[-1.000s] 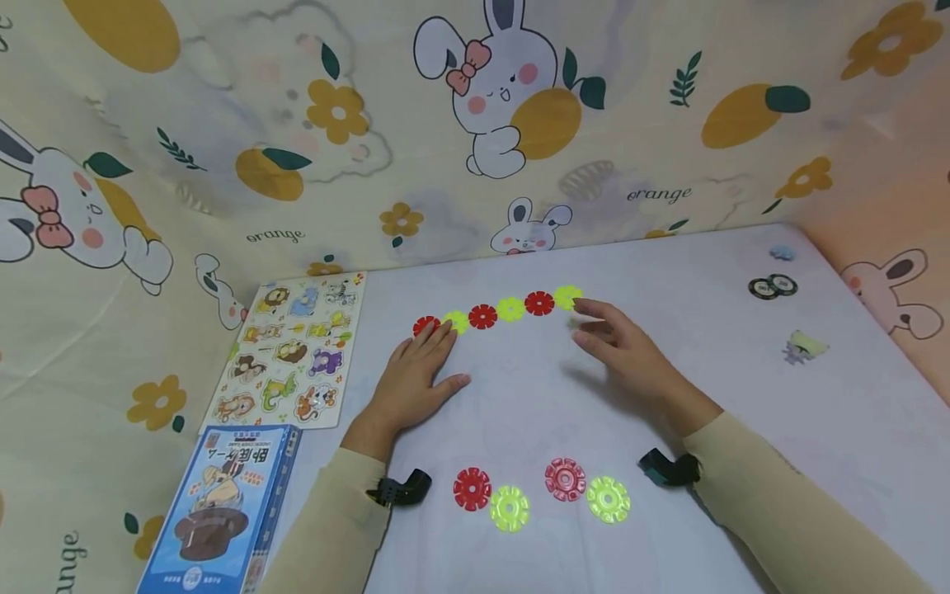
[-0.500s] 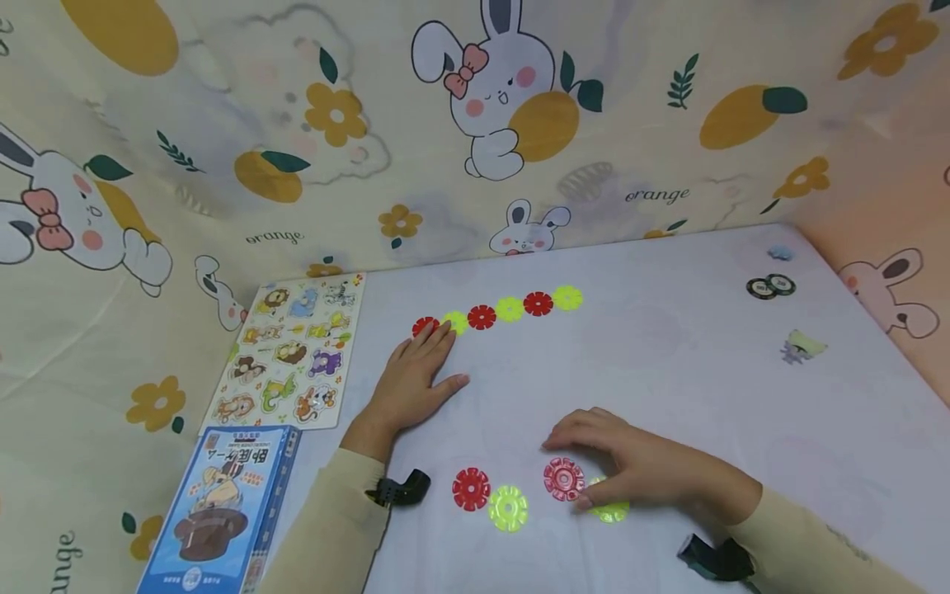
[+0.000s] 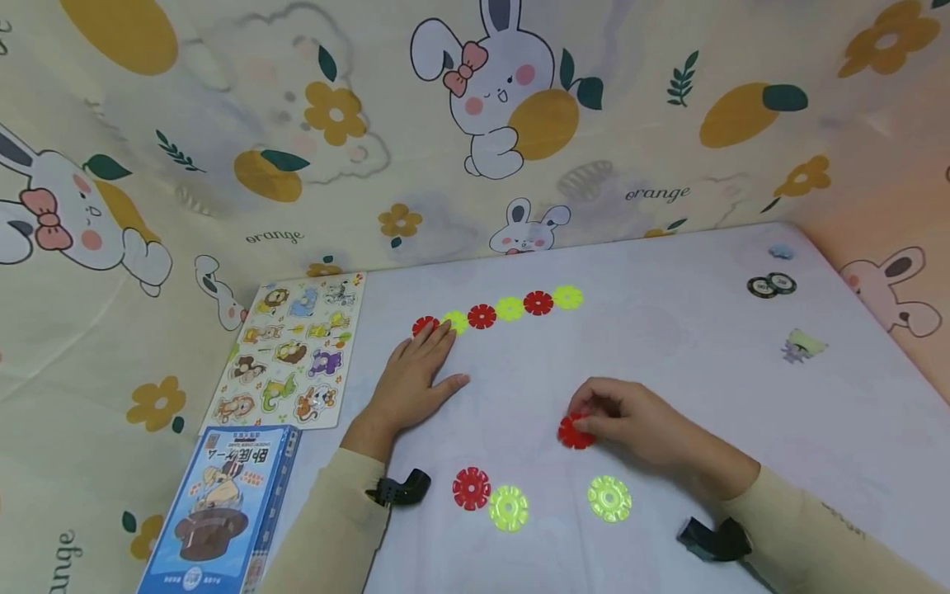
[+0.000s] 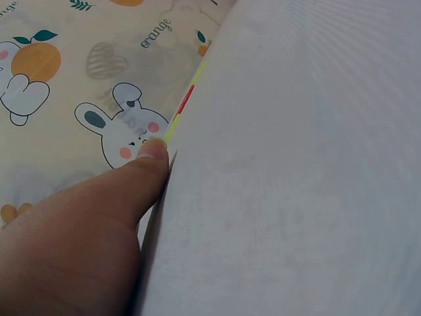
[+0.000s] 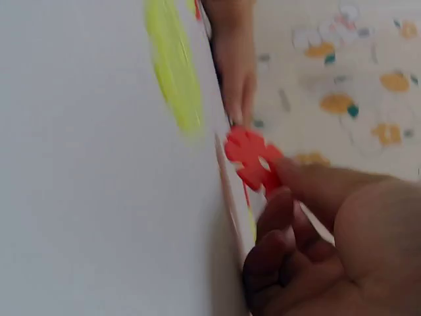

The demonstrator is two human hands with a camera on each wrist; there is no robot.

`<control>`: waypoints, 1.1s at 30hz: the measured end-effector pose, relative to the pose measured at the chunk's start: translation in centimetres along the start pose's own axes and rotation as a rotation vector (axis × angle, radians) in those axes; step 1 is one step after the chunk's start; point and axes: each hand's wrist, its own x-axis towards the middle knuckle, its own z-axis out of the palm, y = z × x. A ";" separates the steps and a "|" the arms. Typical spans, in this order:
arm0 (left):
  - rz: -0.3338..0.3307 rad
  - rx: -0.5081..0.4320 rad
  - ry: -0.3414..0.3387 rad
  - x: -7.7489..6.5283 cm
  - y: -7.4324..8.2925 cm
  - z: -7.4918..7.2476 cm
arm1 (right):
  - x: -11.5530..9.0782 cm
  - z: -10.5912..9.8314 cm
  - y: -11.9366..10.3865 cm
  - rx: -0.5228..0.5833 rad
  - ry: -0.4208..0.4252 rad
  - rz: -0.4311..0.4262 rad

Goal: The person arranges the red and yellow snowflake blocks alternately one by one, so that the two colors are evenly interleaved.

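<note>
My right hand (image 3: 640,422) pinches a red notched plastic disc (image 3: 575,432) between thumb and fingers, over the middle of the table. The right wrist view shows the same red disc (image 5: 248,158) standing out past the thumb tip. My left hand (image 3: 416,379) lies flat with fingers spread, its fingertips on the left end of a row of alternating red and yellow-green discs. Partly covered there are a red disc (image 3: 423,326) and a yellow-green disc (image 3: 458,321). At the row's right end lies a yellow-green disc (image 3: 568,298).
Near the front lie a red disc (image 3: 471,488) beside a yellow-green disc (image 3: 509,508), and another yellow-green disc (image 3: 609,499). A blue box (image 3: 215,511) and an animal sticker board (image 3: 289,351) are at left. Black-rimmed round pieces (image 3: 772,285) lie at far right.
The right hand has come back from the row's right end to the front discs, picked up a red disc and moved it away from the front. The left hand has stayed put.
</note>
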 end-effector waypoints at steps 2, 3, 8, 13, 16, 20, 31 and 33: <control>-0.002 0.004 0.000 0.0 0.0 0.0 | 1.0 -1.2 0.8 -0.005 0.089 0.020; -0.003 0.003 -0.001 0.0 0.0 0.1 | 1.5 -1.9 1.2 -0.003 0.132 0.042; -0.001 -0.004 -0.010 0.1 0.0 0.1 | 4.2 -5.3 3.2 0.056 0.317 0.170; 0.003 0.003 -0.008 0.2 0.1 0.1 | 5.7 -7.6 4.3 0.163 0.435 0.241; 0.000 0.004 -0.006 0.3 0.1 0.0 | 5.8 -8.1 4.4 0.159 0.495 0.256; -0.003 -0.001 -0.008 0.3 0.1 -0.2 | 5.9 -7.8 4.4 -0.129 0.472 0.198; -0.012 0.003 -0.016 0.3 -0.1 -0.1 | 7.1 -7.0 4.0 -0.647 0.227 0.136; -0.012 -0.003 -0.019 0.2 -0.1 0.0 | 7.4 -6.7 3.9 -0.661 0.229 0.152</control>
